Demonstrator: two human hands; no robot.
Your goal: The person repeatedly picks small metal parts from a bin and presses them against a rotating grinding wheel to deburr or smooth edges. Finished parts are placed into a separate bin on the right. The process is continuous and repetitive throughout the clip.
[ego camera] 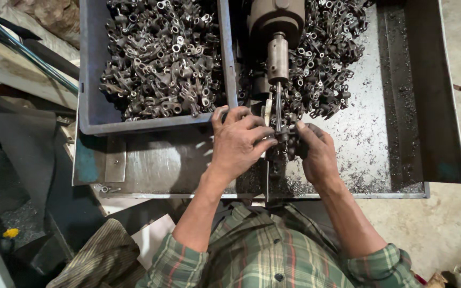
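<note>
My left hand (239, 143) and my right hand (317, 154) meet under the spindle of a drill press (277, 56). Both close around a small dark metal part (286, 143) held directly below the thin drill bit (278, 109). The part is largely hidden by my fingers. The left thumb rests near the front rim of a grey bin (89, 96). Just behind my hands lies a heap of similar dark metal parts (324, 58) on the machine tray.
The grey bin at left is full of the same forked metal parts (161, 58). The metal tray (380, 133) is strewn with metal shavings and has raised sides at right. A concrete floor (454, 213) lies to the right; clutter sits at left.
</note>
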